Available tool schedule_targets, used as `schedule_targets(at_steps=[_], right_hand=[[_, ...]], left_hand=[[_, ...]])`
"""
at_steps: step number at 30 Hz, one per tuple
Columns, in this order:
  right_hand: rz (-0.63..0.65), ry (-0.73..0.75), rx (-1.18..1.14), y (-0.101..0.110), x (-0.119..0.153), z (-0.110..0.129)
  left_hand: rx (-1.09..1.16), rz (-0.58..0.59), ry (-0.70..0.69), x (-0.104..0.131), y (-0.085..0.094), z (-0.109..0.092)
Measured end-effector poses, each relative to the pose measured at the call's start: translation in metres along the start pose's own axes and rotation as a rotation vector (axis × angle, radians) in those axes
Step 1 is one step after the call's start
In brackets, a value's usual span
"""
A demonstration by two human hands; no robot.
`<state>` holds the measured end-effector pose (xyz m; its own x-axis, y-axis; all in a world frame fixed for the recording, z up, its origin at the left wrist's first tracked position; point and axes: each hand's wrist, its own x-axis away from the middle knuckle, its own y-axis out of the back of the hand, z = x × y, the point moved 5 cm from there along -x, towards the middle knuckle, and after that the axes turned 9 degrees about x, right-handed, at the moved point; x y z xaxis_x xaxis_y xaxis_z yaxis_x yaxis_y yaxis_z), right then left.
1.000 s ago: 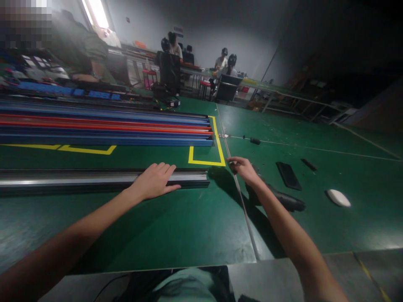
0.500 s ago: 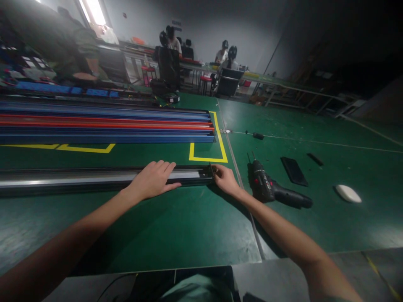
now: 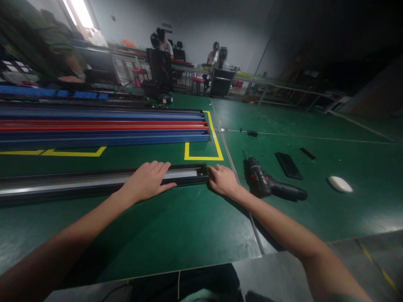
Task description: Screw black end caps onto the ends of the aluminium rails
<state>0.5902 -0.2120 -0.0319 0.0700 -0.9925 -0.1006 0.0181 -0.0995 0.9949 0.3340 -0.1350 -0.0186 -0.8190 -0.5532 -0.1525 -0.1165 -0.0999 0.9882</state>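
Observation:
A long black metal channel (image 3: 185,181) with a pale strip inside lies across the bench from the left. My left hand (image 3: 146,180) is laid over it near its right end, fingers on the far rim and thumb along the near rim, closed around it. At that right end stands a thin dark end cap (image 3: 207,173), upright against the channel's opening. My right hand (image 3: 223,180) is closed, its curled fingers and thumb against the cap's outer side. Its fingertips are partly hidden. A black cordless drill (image 3: 260,176) lies to the right of my right hand.
Blue and red channels (image 3: 157,137) lie farther back on the green bench (image 3: 173,235), beside yellow tape (image 3: 204,158). Right of the drill are a black phone-like slab (image 3: 289,165), a small dark bar (image 3: 307,153) and a white rounded object (image 3: 340,184). A person (image 3: 59,46) leans in at back left.
The end cap has come up against the channel's end and stands straighter there. My right hand has shifted from pinching it to pressing its outer side. My left hand stays on the channel.

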Motion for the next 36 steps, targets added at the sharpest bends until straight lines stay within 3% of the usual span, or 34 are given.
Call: schedule_targets(at_steps=[16,27,36], right_hand=[[-0.052,0.305,-0.206,-0.009,-0.006,-0.009],[-0.034,0.303,-0.406,-0.017,-0.008,-0.019],[-0.007,0.365,-0.394,-0.014,-0.006,-0.015]], left_hand=[[0.021,-0.002,-0.002,0.000,0.004,-0.003],[0.016,-0.003,0.003,0.000,0.005,-0.002],[0.036,0.061,-0.011,0.002,0.005,0.001]])
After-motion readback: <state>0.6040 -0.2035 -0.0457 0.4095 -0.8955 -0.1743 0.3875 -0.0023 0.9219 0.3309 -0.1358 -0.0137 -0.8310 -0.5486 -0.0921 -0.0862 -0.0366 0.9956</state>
